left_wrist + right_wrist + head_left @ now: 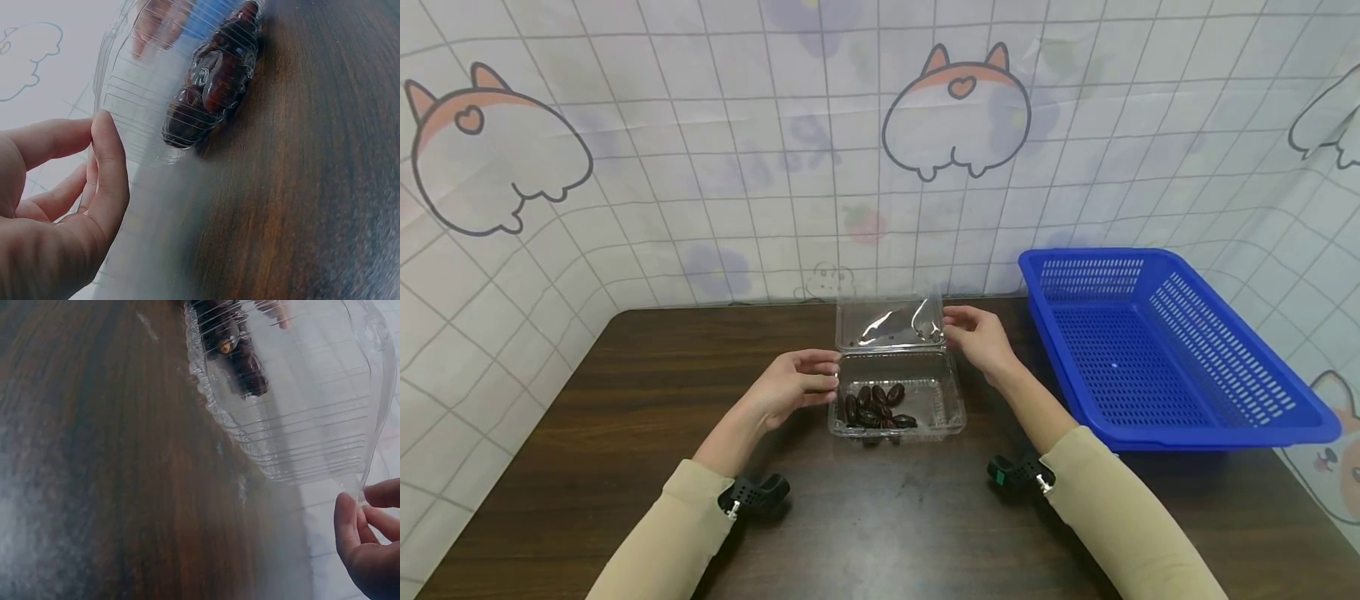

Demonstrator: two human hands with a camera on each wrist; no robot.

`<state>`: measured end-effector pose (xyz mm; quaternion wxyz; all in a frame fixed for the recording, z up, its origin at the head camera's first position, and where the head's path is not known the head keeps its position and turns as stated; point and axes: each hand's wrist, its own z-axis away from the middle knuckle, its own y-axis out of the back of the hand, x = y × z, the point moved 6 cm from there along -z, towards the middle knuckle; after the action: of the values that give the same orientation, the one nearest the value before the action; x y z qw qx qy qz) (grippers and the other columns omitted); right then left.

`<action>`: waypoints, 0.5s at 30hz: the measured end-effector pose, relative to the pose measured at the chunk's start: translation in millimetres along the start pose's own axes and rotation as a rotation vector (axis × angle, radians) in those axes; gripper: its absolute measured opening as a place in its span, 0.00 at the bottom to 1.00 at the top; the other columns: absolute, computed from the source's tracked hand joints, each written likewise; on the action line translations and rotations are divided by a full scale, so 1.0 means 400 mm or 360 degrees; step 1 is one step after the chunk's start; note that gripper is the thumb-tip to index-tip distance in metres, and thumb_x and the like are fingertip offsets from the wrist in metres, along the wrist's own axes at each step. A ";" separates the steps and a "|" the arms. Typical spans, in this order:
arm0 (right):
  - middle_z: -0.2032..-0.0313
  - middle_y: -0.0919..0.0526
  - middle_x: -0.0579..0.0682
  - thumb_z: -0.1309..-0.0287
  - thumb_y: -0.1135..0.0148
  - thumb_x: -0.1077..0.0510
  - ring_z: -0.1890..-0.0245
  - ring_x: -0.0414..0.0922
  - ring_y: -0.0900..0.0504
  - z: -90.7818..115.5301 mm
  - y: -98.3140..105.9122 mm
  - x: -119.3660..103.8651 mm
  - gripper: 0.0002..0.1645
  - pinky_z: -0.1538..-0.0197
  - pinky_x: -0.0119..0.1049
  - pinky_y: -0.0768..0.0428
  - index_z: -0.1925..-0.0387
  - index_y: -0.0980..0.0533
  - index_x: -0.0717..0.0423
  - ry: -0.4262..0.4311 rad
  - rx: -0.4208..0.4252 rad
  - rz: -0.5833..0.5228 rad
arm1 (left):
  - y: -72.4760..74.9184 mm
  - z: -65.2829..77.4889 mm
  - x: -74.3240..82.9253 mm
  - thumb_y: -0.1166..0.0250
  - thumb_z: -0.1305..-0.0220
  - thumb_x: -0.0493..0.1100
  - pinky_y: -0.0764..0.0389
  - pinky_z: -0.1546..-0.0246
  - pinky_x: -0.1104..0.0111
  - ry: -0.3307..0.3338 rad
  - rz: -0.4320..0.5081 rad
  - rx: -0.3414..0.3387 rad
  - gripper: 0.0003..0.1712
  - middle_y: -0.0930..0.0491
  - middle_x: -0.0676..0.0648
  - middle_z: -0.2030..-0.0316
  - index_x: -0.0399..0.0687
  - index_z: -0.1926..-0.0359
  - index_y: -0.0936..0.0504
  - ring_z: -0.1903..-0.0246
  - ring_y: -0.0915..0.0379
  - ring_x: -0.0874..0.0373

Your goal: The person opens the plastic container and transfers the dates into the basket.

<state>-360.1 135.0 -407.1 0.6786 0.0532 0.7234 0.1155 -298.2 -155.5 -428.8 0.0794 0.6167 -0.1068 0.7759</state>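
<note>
At the clock's centre on the dark table [880,517] sits your clear clamshell box [934,400], lid [887,321] raised toward twelve, with dark glossy fruits [876,407] heaped inside toward seven. Your left hand [786,387] pinches its rim at nine o'clock, and your right hand [985,342] has thumb and fingers closed on the plastic edge near the hinge, between one and two. Expect thin, light, springy plastic, slick and apt to buckle, so pinch gently at the stiffer rim and keep it level, since the loose fruits would probably slide.
</note>
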 end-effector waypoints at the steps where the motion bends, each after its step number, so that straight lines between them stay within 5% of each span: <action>1: 0.45 0.21 0.66 0.29 0.43 0.70 0.54 0.53 0.17 0.000 0.000 0.005 0.23 0.49 0.39 0.15 0.35 0.27 0.70 -0.0018 -0.0010 -0.0011 | -0.001 0.001 0.000 0.39 0.30 0.25 0.14 0.54 0.65 0.0002 0.0000 0.0000 0.27 0.27 0.35 0.45 0.27 0.32 0.31 0.59 0.21 0.55; 15: 0.44 0.23 0.71 0.26 0.44 0.66 0.60 0.43 0.18 0.016 0.000 0.025 0.23 0.53 0.33 0.14 0.35 0.29 0.74 -0.0093 -0.0104 -0.0114 | 0.002 -0.004 -0.004 0.39 0.29 0.27 0.13 0.55 0.65 0.0000 -0.0011 0.0006 0.27 0.27 0.34 0.45 0.28 0.32 0.30 0.57 0.22 0.54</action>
<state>-354.4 138.1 -417.1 0.7044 0.0086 0.7007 0.1131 -299.7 -156.0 -430.6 0.0810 0.6172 -0.1033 0.7758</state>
